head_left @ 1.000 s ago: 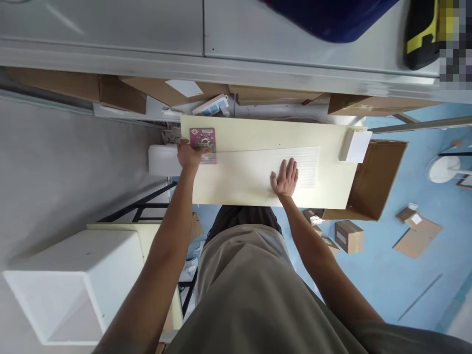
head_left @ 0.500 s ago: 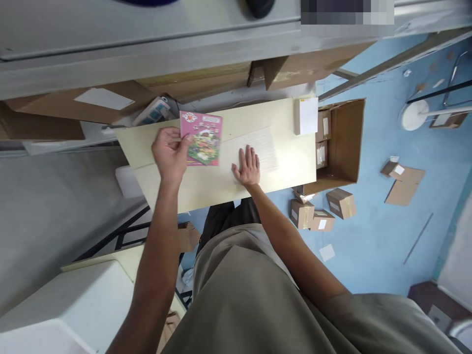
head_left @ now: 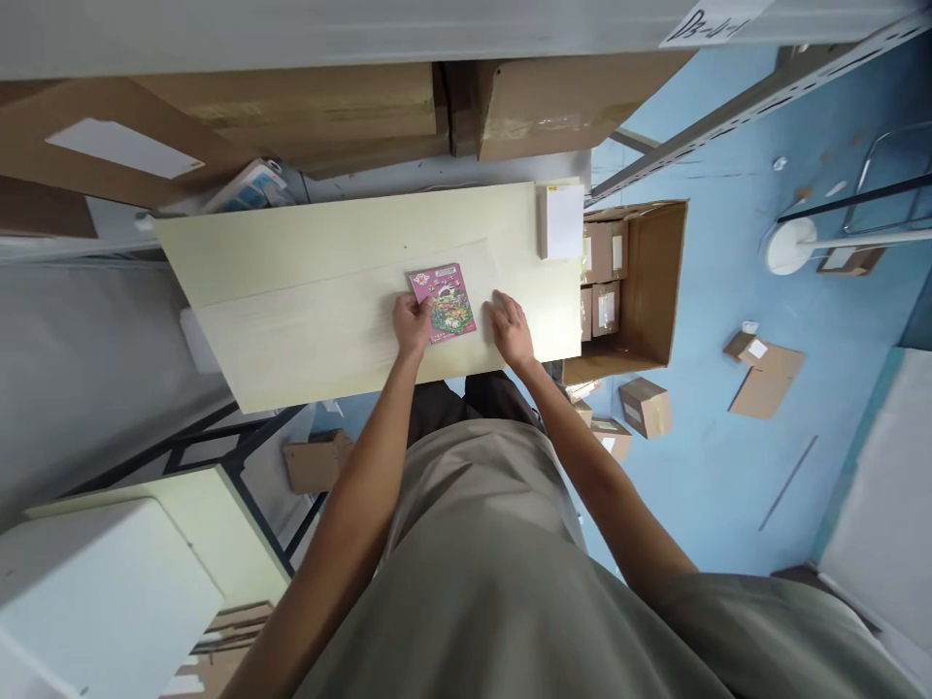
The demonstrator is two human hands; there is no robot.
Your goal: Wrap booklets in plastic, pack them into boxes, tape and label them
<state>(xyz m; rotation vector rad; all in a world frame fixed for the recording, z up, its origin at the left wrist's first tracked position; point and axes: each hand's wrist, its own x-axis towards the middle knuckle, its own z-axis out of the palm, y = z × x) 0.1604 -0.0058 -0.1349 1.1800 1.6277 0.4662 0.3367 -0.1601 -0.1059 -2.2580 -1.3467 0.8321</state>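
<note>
My left hand (head_left: 414, 324) grips the left edge of a pink booklet (head_left: 452, 303) with a colourful garden picture on its cover. The booklet is low over a thin whitish sheet (head_left: 477, 260) on the pale yellow table (head_left: 327, 233). Just right of the booklet, my right hand (head_left: 510, 330) rests at the sheet's right part, its fingers bent and slightly apart, with nothing clearly held. A white box (head_left: 561, 222) stands at the table's right end.
Beyond the table's right end is an open carton (head_left: 655, 282) with small brown boxes inside. Several small boxes lie on the blue floor. A shelf (head_left: 364, 39) with large cartons runs along the far side. A white bin-like object (head_left: 102, 582) is at lower left.
My left hand has brought the booklet rightward and down, close to my right hand. My right hand's fingers, flat and spread before, are now more bent. The view has shifted.
</note>
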